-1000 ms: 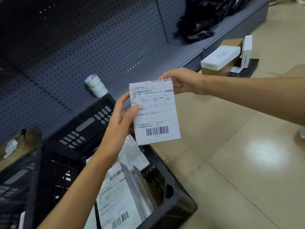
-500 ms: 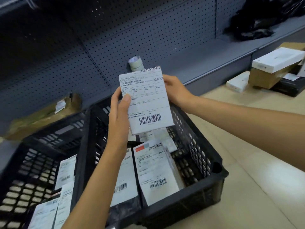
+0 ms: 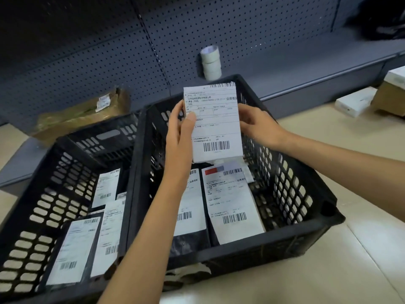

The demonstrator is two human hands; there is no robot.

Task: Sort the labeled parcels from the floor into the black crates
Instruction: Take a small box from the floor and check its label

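Both hands, left hand and right hand, are gripping the white labeled rectangular parcel over the right-side black slotted plastic crate; lowering it flat beside the 2 parcels inside seems best.

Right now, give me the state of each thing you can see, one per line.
White parcel: held upright over the right crate, label facing the camera.
Left hand: grips the parcel's left edge.
Right hand: holds its right edge.
Right crate: holds labeled parcels.
Left crate: holds labeled parcels.
Tape rolls: stacked on the shelf.
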